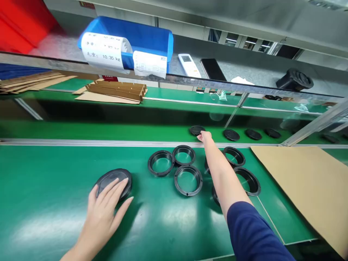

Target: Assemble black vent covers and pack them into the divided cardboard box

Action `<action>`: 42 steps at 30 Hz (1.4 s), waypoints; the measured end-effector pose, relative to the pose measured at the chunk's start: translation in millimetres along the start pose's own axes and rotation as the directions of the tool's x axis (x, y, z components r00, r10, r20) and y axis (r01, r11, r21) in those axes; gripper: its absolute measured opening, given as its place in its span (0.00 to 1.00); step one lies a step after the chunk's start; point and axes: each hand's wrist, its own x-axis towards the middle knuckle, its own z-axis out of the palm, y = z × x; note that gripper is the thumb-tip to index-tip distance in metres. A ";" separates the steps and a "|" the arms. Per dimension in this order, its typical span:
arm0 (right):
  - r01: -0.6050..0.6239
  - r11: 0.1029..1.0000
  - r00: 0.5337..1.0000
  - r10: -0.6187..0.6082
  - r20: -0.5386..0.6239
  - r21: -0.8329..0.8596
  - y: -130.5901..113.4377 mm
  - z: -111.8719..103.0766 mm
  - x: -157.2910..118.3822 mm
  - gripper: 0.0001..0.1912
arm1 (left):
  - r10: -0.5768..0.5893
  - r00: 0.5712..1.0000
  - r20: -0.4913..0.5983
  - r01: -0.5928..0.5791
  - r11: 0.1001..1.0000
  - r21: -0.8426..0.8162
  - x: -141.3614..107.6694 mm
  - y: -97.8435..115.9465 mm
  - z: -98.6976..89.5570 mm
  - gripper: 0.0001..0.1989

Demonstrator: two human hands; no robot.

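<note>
My left hand (pixel 107 206) rests with spread fingers on a round black cap (pixel 114 181) on the green table. My right arm reaches far forward over the metal rail. At its end my right hand (pixel 204 136) closes its fingers at the edge of a flat black lid (pixel 196 129) on the green conveyor belt. Between the two arms stand three black rings, one of them a flanged ring (pixel 188 180) nearest to me. More black rings, such as a ring (pixel 248 181) at the right, stand around my right forearm, which partly hides some.
Further black lids (pixel 231 135) lie along the belt (pixel 81 130) to the right. A cardboard sheet (pixel 304 181) covers the table's right side. Overhead, a shelf holds a blue bin (pixel 146 40) with label rolls, a white remote (pixel 189 65), a phone (pixel 213 69) and a black part (pixel 295 79).
</note>
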 end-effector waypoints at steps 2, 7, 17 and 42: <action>-0.086 0.994 0.996 0.085 0.010 0.064 -8.1 14.6 -15.7 0.09 | -0.109 0.992 -0.056 0.097 0.978 -0.184 10.6 18.8 -0.4 0.30; -0.139 0.966 0.968 0.086 0.234 0.219 -15.4 17.4 -127.0 0.14 | -0.586 0.786 0.198 0.473 0.363 -0.803 56.7 82.0 5.3 0.22; -0.246 0.968 0.482 0.163 0.861 -0.046 57.9 -74.9 -345.9 0.28 | -0.327 0.587 0.740 0.407 -0.671 -0.619 56.7 136.7 17.6 0.34; 0.606 0.758 0.720 -0.392 0.573 -0.242 75.3 -135.3 -321.0 0.33 | -0.220 0.464 0.858 0.562 -0.675 -0.477 21.9 202.8 22.7 0.30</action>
